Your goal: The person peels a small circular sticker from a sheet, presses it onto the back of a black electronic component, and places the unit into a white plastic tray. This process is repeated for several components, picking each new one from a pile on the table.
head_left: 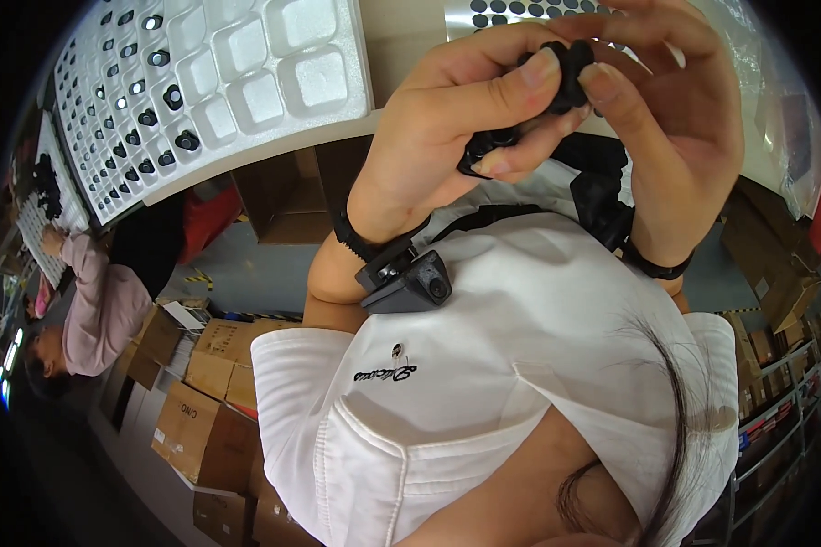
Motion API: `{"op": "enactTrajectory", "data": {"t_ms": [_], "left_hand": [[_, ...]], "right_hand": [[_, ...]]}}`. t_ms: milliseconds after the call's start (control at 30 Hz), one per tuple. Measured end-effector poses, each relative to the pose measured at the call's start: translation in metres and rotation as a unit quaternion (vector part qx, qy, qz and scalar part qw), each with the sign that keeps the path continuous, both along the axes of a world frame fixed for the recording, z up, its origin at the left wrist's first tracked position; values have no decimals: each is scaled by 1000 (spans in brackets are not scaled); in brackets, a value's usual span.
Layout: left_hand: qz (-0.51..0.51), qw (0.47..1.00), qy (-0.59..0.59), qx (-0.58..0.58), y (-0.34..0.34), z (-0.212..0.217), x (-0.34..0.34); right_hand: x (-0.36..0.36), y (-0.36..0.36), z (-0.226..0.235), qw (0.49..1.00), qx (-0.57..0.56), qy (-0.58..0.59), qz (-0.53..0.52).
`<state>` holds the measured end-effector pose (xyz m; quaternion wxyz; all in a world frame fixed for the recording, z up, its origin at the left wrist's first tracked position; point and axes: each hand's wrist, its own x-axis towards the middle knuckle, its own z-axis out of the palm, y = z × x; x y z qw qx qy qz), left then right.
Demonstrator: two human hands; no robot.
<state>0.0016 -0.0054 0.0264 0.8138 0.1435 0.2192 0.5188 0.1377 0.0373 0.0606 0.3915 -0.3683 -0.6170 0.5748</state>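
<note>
My left hand [470, 96] and my right hand [680, 114] meet in front of my chest, above the table's near edge. Between their thumbs and fingertips both pinch a small, rounded black part [570, 75]. Another black piece [494, 143] is tucked in the curled lower fingers of my left hand. The fingers cover much of both pieces, so their exact kind cannot be made out. To the left lies a white compartment tray [367, 68]; small black parts [187, 139] sit in many of its pockets, while the pockets nearest my left hand are bare.
A sheet of round black stickers [511, 11] lies behind my hands. Clear plastic wrap [784, 100] is at the right. Cardboard boxes [201, 438] stand on the floor at left, and an open carton [287, 196] is under the table. A co-worker in pink [109, 296] works at far left.
</note>
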Motion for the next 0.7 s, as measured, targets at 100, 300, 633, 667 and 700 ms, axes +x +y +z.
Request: {"op": "enactTrajectory", "data": {"t_ms": [100,300,633,667,700], "left_hand": [[-46,998,2,37,2,-7,-4],[-35,997,37,51,-2,-16,0],[21,987,149,-53,-9,-23,-4],[23,986,157,-55,-9,-23,-5],[23,986,157,-55,-9,-22,-5]], "right_hand": [[-6,1,9,972,-227,42,-46],[5,7,-2,984,81,-136,80],[-11,13,-28,953,179,-171,-174],[-9,13,-29,953,179,-171,-174],[-5,12,-30,970,106,-179,-123]]}}
